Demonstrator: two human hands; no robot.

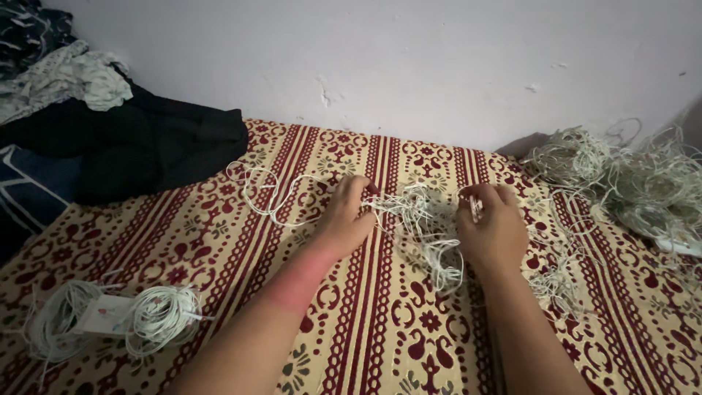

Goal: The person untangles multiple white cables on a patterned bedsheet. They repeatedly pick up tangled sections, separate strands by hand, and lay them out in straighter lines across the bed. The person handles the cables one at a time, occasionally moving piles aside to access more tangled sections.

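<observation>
Both hands are into a tangle (424, 219) of thin pale cord, sitting between them on the patterned mat (380, 322), roughly mid-frame near the wall (409, 58). Left hand (347, 216) has its fingers curled closed, pinching some strands at the left edge of the tangle. Right hand (496, 228) is closed too, gripping strands at the right edge, with what looks like a small pinkish bit at the fingertips, too small to tell what it is.

How I'd handle this bit: keep the pinch light and pull sideways slowly, so loops open instead of cinching into knots. Working from one loose end (256, 190), the loops trailing off left of the left hand, looks easier than tugging the middle. Keep the clump low over the mat so freed cord doesn't drop back in.

Also worth keeping it apart from the big heap (629, 183) of the same cord at right, which sits near the right hand. Two wound coils (110, 318) lie at lower left, well apart, and dark clothes (124, 139) are piled top left.
</observation>
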